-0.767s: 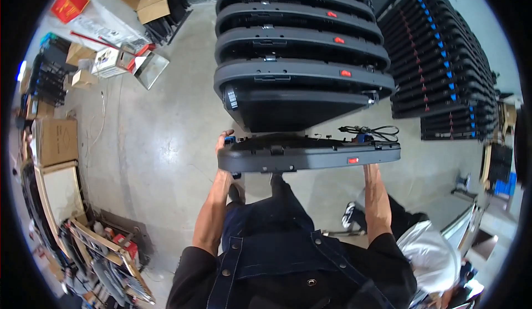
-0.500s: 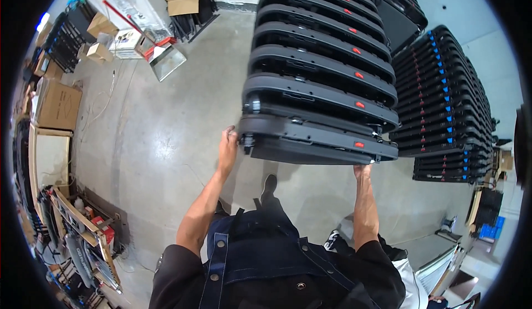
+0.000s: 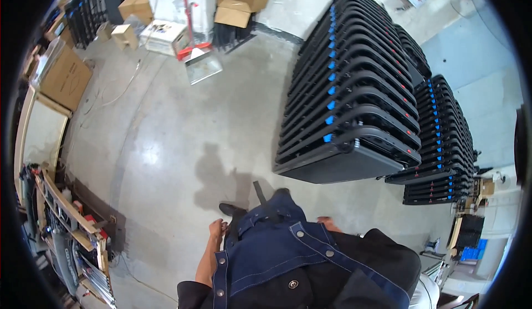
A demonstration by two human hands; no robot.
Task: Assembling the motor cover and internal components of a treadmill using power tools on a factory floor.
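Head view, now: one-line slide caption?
Left hand and right hand near the wearer's navy bib, apart from a row of black round-cornered units with blue tabs, on grey floor.

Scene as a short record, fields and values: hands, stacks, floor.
left hand: beside the navy apron, nothing visible in it
right hand: partly hidden, grip unclear
nearest stack: black panels with blue and red parts, apart from both hands
second stack: black, blue parts, right of the first
floor: dustpan near open cardboard box

Storeroom-like workshop: stacked black units (image 3: 368,84), cardboard boxes (image 3: 65,82), concrete floor (image 3: 238,101).
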